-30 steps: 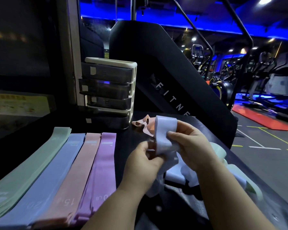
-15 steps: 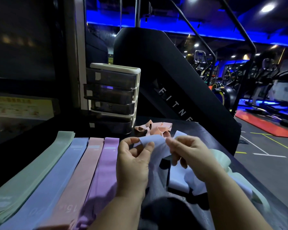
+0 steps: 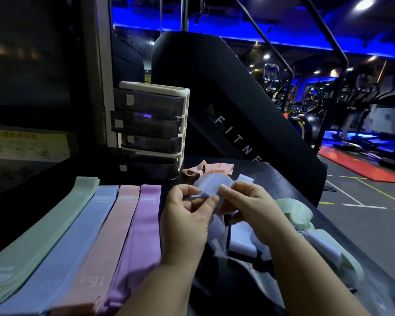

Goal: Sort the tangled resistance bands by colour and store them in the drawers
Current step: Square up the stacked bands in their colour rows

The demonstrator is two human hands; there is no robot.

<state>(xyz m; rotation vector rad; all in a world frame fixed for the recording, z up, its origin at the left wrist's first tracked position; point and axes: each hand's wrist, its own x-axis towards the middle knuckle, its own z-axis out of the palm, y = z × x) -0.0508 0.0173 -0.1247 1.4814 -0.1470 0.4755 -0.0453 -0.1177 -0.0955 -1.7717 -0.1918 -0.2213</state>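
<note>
Pale blue band [image 3: 211, 187] pinched by left hand [image 3: 187, 215] and right hand [image 3: 249, 208], held between them.

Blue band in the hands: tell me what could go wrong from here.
1. The left hand and right hand pinch the blue band, which runs down into the tangle. A hard pull may tighten the knot or drag the green bands off the table.
2. The left forearm sits over the near end of the purple band; moving it could ruffle the sorted row.
</note>
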